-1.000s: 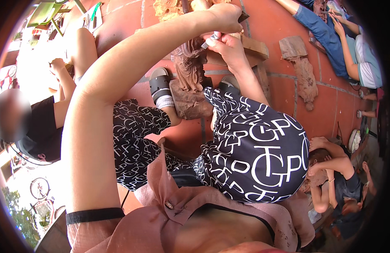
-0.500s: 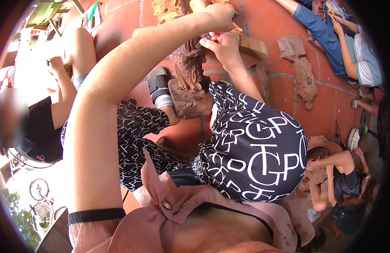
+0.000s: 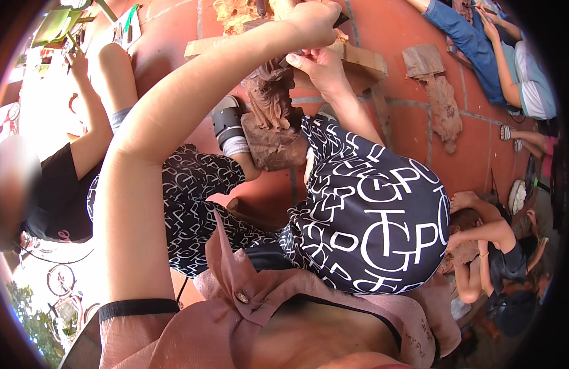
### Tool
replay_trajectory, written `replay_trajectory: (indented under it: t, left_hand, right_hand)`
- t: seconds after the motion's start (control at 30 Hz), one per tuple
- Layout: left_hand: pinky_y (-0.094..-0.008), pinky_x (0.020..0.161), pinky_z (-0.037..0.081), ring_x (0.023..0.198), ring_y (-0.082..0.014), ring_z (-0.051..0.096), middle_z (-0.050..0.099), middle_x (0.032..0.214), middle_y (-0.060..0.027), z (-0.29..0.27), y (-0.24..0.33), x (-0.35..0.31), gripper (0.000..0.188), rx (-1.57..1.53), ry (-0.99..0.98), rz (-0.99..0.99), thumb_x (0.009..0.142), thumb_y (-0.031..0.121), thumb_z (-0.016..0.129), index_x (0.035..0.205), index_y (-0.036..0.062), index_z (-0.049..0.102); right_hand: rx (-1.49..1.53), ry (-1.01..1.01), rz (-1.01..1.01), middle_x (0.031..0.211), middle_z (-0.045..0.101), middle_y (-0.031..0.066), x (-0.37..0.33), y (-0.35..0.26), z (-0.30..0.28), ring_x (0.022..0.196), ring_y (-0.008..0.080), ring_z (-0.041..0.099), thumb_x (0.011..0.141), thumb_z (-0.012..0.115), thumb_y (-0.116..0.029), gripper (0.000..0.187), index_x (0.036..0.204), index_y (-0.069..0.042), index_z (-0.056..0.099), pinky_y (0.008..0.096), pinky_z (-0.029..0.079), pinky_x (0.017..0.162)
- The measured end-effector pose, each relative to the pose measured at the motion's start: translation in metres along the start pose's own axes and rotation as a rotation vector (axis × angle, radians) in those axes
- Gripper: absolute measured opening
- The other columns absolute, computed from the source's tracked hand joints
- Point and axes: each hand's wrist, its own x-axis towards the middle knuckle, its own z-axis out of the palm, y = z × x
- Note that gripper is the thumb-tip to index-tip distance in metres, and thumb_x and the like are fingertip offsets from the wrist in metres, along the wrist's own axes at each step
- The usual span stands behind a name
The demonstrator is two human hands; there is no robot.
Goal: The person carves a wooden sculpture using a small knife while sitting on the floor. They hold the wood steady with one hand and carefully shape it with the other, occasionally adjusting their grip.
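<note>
A dark brown wooden figure carving (image 3: 271,101) stands on its chunky base (image 3: 273,146) on the red tiled floor, between my feet. My left hand (image 3: 314,19) reaches over it in a fist, gripping a carving tool whose dark end (image 3: 344,18) sticks out to the right. My right hand (image 3: 321,69) sits just below, its fingers pinched on the tool's thin front part by the top of the figure. My knees in black trousers with white letters (image 3: 370,221) frame the carving.
A pale wooden block (image 3: 361,58) lies behind the carving. Another rough carving (image 3: 443,104) lies on the floor to the right. A person in a black shirt (image 3: 57,184) sits at left, others sit at top right (image 3: 512,61) and lower right (image 3: 499,252).
Both hands stay at the top of the figure, shifting only slightly. My right knee has drifted a little to the right.
</note>
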Motion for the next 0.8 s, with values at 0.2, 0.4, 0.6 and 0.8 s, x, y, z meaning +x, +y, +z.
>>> replay_trajectory:
  t: [0.2,0.4,0.6,0.8]
  left_hand:
    - [-0.0421,0.075,0.047,0.085,-0.034,0.064,0.065,0.086,-0.0199,0.011,-0.014,0.004,0.027,-0.18,0.039,0.103,0.078,0.018,0.059,0.099,0.0011,0.058]
    - [-0.0437,0.077,0.047,0.085,-0.0355,0.062,0.064,0.086,-0.0207,0.004,-0.017,-0.001,0.029,-0.135,0.124,0.115,0.076,0.018,0.061,0.097,-0.0019,0.057]
    - [-0.0456,0.076,0.047,0.079,-0.039,0.061,0.063,0.078,-0.0214,0.029,-0.037,0.002,0.028,-0.142,0.499,0.183,0.073,0.018,0.067,0.09,-0.0017,0.059]
    - [-0.0429,0.067,0.047,0.074,-0.0346,0.061,0.062,0.076,-0.0193,-0.018,-0.037,-0.004,0.031,-0.293,0.206,0.132,0.065,0.024,0.073,0.081,0.0004,0.06]
  right_hand:
    - [0.054,-0.008,-0.056,0.084,0.058,-0.0015,-0.006,0.004,0.005,0.077,0.006,0.051,0.08,0.07,-0.015,0.018,0.091,-0.004,0.06,0.0223,0.041,0.072]
    - [-0.217,0.057,-0.179,0.062,0.057,-0.0001,0.0,0.008,0.006,0.055,0.0049,0.049,0.079,0.071,-0.021,0.023,0.08,-0.001,0.06,0.0226,0.04,0.051]
    - [-0.209,0.054,-0.255,0.062,0.056,-0.0008,0.004,0.009,0.01,0.058,0.0042,0.049,0.078,0.072,-0.02,0.022,0.077,-0.001,0.061,0.0217,0.041,0.054]
    - [-0.219,-0.038,-0.215,0.061,0.052,-0.0019,0.002,-0.015,0.004,0.059,0.005,0.046,0.077,0.073,-0.019,0.023,0.075,0.0,0.06,0.0213,0.041,0.057]
